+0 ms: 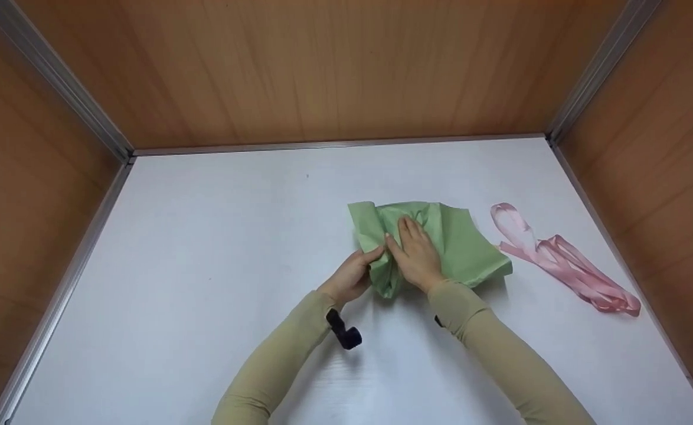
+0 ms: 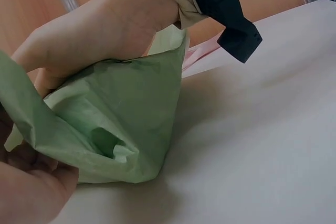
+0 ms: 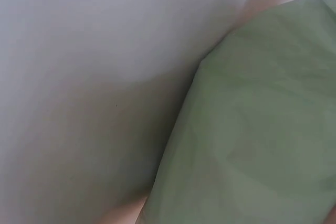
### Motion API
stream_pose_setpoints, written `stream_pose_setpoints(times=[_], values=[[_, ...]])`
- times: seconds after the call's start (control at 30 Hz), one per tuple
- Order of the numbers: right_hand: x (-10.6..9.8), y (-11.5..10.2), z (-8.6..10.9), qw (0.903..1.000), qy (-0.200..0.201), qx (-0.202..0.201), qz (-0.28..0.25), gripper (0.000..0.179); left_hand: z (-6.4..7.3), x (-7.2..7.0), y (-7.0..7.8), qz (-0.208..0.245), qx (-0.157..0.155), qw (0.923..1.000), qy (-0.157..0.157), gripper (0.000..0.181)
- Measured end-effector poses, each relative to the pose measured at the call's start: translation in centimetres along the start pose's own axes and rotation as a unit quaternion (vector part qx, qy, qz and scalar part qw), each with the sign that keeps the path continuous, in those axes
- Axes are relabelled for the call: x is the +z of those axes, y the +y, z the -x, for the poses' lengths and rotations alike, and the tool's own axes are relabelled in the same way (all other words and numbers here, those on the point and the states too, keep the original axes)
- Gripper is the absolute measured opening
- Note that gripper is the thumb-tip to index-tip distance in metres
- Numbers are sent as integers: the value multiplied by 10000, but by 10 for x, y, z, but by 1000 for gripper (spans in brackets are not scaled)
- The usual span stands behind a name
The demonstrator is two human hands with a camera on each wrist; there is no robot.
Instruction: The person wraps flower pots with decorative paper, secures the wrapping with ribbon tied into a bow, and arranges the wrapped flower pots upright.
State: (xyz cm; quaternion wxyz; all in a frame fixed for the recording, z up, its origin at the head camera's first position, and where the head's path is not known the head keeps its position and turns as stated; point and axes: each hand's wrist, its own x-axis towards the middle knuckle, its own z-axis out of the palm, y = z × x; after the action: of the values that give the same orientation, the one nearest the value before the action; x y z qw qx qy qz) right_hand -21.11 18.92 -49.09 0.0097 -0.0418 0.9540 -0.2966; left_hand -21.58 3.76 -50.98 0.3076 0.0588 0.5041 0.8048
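Note:
A sheet of green wrapping paper (image 1: 467, 248), creased and gathered into folds, lies on the white table right of centre. At its left edge, my left hand (image 1: 351, 277) pinches a fold, thumb on top and fingers underneath. My right hand (image 1: 418, 255) presses on the gathered middle with its fingers straight. In the left wrist view the paper (image 2: 142, 103) bulges with a small hollow in its near fold, and the right hand (image 2: 105, 30) reaches over it. Paper (image 3: 252, 119) fills much of the right wrist view. Whether anything lies inside the paper is hidden.
A loosely bundled pink ribbon (image 1: 565, 265) lies right of the paper, close to the table's right edge. Wooden panels (image 1: 334, 71) with metal edging enclose the back and both sides of the white table (image 1: 205, 265).

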Motion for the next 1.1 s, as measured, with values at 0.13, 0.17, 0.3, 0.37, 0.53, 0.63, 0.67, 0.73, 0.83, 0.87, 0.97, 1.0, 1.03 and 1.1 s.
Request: stream_pose_setpoints(times=[0.13,0.17,0.3,0.37,0.53,0.63,0.67,0.73,0.83,0.87,0.97,1.0,1.03,1.1], values=[[-3,1,0,9991,-192,93,-359,64,-1,1,-1,10,-42,10000,28,42],[-4,1,0,9984,-242,116,-499,64,-1,2,-1,23,-76,10000,36,42],[-9,4,0,9929,-449,178,-1084,65,0,3,-3,238,-58,9997,-18,46],[-12,6,1,9883,-523,204,-1415,65,0,4,-4,474,-34,9989,-11,48],[-17,9,3,9641,-679,525,-2512,63,-1,6,-8,652,82,9976,221,37],[-18,11,3,9515,-739,691,-2907,62,-3,9,-11,328,194,9985,388,24],[-19,12,3,9498,-750,707,-2954,62,-3,10,-12,213,250,9986,411,21],[-19,13,3,9487,-747,726,-2986,61,-4,12,-14,109,332,9982,480,18],[-19,14,2,9471,-753,726,-3033,61,-4,14,-17,34,463,9971,605,17],[-19,14,2,9470,-759,734,-3035,62,-4,15,-19,45,493,9966,658,18],[-19,14,2,9473,-788,737,-3016,63,-3,16,-23,184,535,9952,801,21],[-19,14,2,9476,-791,730,-3008,63,-3,16,-24,240,536,9947,843,22],[-19,14,2,9478,-794,737,-3000,64,-3,17,-25,304,543,9943,870,23],[-19,15,2,9488,-773,684,-2985,63,-2,17,-28,388,589,9934,901,22]])
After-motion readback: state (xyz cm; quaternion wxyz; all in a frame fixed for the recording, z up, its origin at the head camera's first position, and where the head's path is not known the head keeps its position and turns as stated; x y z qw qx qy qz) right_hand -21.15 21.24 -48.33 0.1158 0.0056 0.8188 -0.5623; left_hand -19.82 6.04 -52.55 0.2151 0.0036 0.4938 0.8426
